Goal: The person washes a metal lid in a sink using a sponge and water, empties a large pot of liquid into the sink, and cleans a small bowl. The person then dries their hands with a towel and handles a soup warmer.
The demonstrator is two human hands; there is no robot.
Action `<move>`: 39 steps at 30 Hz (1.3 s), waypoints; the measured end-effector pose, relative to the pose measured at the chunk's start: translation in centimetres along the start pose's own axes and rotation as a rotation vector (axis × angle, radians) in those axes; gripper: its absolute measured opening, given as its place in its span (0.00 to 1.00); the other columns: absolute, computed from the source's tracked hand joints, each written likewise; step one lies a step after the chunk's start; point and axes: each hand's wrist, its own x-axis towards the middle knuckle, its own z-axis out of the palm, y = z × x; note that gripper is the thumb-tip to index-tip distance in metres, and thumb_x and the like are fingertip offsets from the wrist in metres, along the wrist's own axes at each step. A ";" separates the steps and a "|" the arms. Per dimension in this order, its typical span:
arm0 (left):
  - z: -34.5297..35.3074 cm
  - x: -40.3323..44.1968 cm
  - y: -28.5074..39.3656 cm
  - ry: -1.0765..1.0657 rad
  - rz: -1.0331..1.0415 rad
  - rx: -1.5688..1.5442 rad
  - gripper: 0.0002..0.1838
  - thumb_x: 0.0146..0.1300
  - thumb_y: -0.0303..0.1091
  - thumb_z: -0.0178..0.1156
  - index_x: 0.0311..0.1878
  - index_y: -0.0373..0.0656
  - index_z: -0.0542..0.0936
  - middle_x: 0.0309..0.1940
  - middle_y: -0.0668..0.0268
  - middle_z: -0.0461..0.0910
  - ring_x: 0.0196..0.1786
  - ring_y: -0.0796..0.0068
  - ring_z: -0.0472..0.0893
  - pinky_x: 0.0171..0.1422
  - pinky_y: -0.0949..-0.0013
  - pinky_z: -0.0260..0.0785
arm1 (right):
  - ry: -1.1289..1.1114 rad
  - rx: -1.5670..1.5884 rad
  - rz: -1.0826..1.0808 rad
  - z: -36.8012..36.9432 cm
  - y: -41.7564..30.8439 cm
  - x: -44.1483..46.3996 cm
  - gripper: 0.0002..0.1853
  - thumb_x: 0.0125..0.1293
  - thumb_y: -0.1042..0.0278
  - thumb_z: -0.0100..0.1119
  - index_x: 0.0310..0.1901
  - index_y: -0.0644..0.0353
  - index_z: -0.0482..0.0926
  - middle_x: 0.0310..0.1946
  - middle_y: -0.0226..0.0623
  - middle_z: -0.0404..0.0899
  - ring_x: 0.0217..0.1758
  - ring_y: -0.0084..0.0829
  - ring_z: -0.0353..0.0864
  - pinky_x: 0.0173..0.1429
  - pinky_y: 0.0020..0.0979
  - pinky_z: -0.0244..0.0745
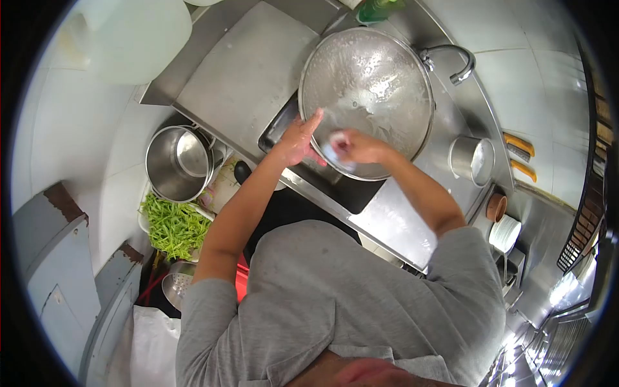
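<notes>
A large round metal bowl, its inside streaked with suds, leans over the sink below the tap. My left hand grips the bowl's near-left rim, thumb and fingers on either side of the edge. Closed around a whitish scrubbing pad, my right hand presses against the inner wall near the rim. The pad is blurred and partly hidden by the fingers, so its exact kind is unclear.
A curved tap rises behind the bowl. To the right stands a metal pot, with orange-handled tools at the wall. On the left are a steel pot, chopped greens and a colander. A green bottle is behind.
</notes>
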 end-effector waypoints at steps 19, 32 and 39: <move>1.7 -0.9 0.9 0.080 0.040 0.080 0.26 0.59 0.28 0.60 0.63 0.37 0.70 0.53 0.55 0.77 0.45 0.50 0.83 0.35 0.41 0.83 | 0.721 -1.504 0.433 -15.9 8.0 -1.9 0.14 0.67 0.67 0.53 0.51 0.60 0.81 0.56 0.44 0.74 0.59 0.40 0.74 0.57 0.42 0.73; -0.4 -1.5 0.4 0.081 0.111 0.091 0.27 0.51 0.23 0.57 0.58 0.29 0.72 0.42 0.51 0.81 0.36 0.50 0.85 0.35 0.44 0.85 | 0.306 -0.592 0.162 1.7 2.8 -1.5 0.14 0.49 0.67 0.65 0.37 0.63 0.84 0.39 0.48 0.81 0.46 0.40 0.80 0.48 0.38 0.78; 0.9 -6.5 4.1 0.083 0.104 0.353 0.32 0.55 0.24 0.55 0.66 0.34 0.64 0.48 0.50 0.80 0.38 0.49 0.85 0.33 0.48 0.86 | 0.743 -1.012 0.340 -4.3 7.5 -8.9 0.14 0.46 0.72 0.65 0.38 0.62 0.85 0.41 0.50 0.83 0.49 0.46 0.83 0.53 0.39 0.81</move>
